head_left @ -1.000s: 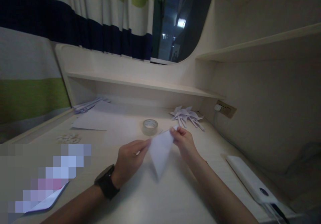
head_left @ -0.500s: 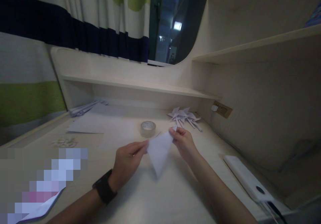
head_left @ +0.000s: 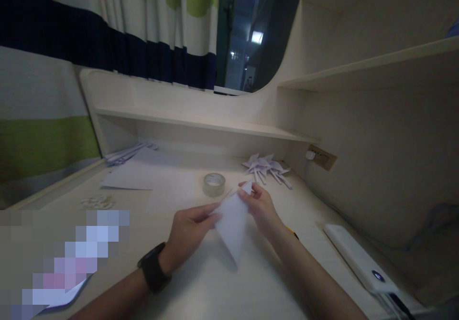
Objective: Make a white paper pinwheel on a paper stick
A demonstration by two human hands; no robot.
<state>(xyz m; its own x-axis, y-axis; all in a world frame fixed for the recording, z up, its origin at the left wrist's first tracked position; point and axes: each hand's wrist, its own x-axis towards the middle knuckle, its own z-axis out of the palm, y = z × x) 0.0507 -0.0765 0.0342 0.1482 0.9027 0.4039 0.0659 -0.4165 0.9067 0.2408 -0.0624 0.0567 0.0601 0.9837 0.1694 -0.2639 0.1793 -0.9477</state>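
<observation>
Desk (head_left: pixel 201 291): your pale work surface, bearing everything below; the near part in front of you is bare.
Loose sheets (head_left: pixel 143 174): flat at the far left, well apart from your hands and out of the way.
White device (head_left: pixel 358 258): long and flat by your right forearm, near the desk edge; nothing touches it.
Folded paper (head_left: pixel 233 224): a white pointed piece held between your hands just above the desk, tip pointing toward you, so both edges stay within reach.
Left hand (head_left: pixel 188 236): fingertips pinch the paper's left edge; a dark watch sits on that wrist.
Right hand (head_left: pixel 260 205): fingers grip the paper's upper right corner.
Folded shapes (head_left: pixel 267 167): a small white cluster behind your right hand, apart from it.
Tape roll (head_left: pixel 214 185): clear, just beyond the paper, not touching it.
</observation>
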